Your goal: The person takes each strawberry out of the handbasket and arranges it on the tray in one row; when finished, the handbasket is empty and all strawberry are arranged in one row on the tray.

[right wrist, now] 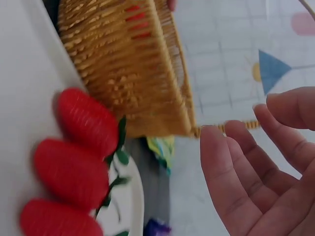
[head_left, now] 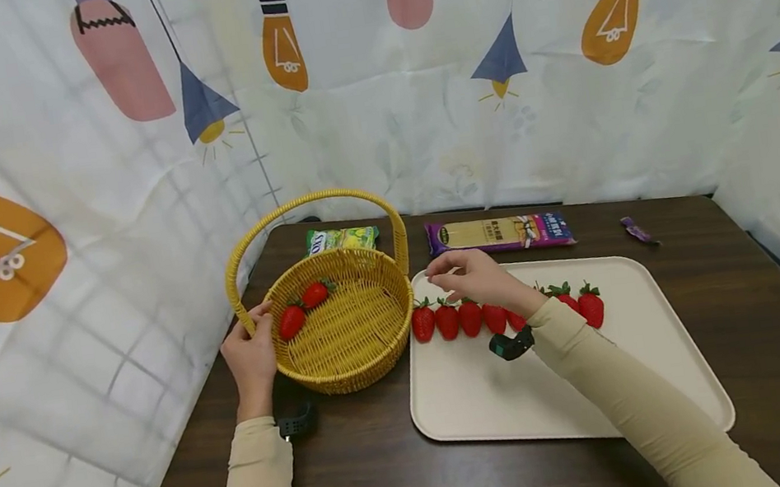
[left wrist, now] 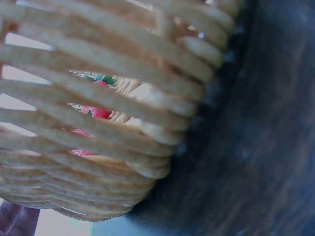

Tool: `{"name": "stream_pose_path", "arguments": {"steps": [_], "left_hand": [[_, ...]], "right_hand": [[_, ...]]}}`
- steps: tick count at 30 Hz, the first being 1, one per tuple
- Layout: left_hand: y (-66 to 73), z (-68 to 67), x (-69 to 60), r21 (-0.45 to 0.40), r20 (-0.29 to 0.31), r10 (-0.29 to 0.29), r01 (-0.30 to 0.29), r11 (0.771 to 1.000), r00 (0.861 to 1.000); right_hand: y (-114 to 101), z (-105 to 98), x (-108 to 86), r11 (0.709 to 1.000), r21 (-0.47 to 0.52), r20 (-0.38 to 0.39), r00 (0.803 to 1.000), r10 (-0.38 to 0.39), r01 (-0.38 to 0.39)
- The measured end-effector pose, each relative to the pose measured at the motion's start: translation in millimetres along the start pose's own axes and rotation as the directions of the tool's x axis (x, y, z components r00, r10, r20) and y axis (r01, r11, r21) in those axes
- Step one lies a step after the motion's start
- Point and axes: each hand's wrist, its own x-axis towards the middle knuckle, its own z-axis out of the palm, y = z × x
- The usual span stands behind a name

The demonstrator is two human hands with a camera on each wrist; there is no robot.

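Note:
My left hand (head_left: 253,364) grips the rim of the yellow woven basket (head_left: 356,377) on its left side, beside the foot of the tall handle. Two red strawberries (head_left: 292,322) lie inside the basket against its left wall; in the left wrist view bits of red strawberry (left wrist: 102,112) show through the weave. Over the back of the beige tray (head_left: 508,393) hovers my right hand (head_left: 479,277), its fingers bent loosely with nothing between them. Below it a row of several strawberries (head_left: 448,322) with green leaves lies on the tray, partly hidden by my wrist and forearm.
Behind the basket lies a green and yellow snack packet (head_left: 342,239). A purple noodle packet (head_left: 501,233) sits behind the tray, and a small purple wrapped sweet (head_left: 639,231) lies at the back right. A patterned curtain (head_left: 372,113) hangs behind the dark wooden table (head_left: 361,464).

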Motion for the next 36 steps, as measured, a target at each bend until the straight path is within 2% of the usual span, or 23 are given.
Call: {"name": "stream_pose_path", "arguments": {"steps": [3, 8, 12, 20, 27, 31, 36], "left_hand": [[-0.8, -0.7, -0.7, 0.006, -0.003, 0.001, -0.001, 1.0, 1.0], [-2.3, 0.4, -1.0, 0.027, -0.039, 0.053, -0.052, 0.998, 0.998], [-2.4, 1.3, 0.6, 0.035, -0.048, 0.063, -0.061, 0.998, 0.997], [-2.9, -0.6, 0.5, 0.077, -0.039, 0.013, -0.01, 0.997, 0.999], [-3.9, 2.5, -0.8, 0.106, -0.048, 0.063, -0.058, 0.993, 0.997], [-3.9, 1.6, 1.1, 0.124, -0.06, 0.071, -0.063, 0.99, 0.996], [-4.6, 0.4, 0.0, 0.146, -0.054, 0.061, -0.052, 0.988, 0.997]], "right_hand": [[-13.8, 10.7, 12.1, 0.998, -0.024, 0.028, 0.998, -0.052, 0.053], [-30.9, 22.8, 29.8, 0.995, -0.026, 0.026, 0.995, -0.091, 0.092], [-39.6, 31.8, 42.8, 0.995, -0.052, 0.069, 0.994, -0.087, 0.09], [-54.8, 54.7, 74.3, 0.988, -0.114, 0.199, 0.977, -0.076, 0.1], [-63.5, 77.3, 89.8, 0.985, -0.13, 0.277, 0.958, -0.072, 0.112], [-67.6, 85.9, 98.5, 0.982, -0.142, 0.301, 0.95, -0.079, 0.127], [-65.4, 93.5, 108.0, 0.988, -0.109, 0.332, 0.941, -0.07, 0.112]]}}
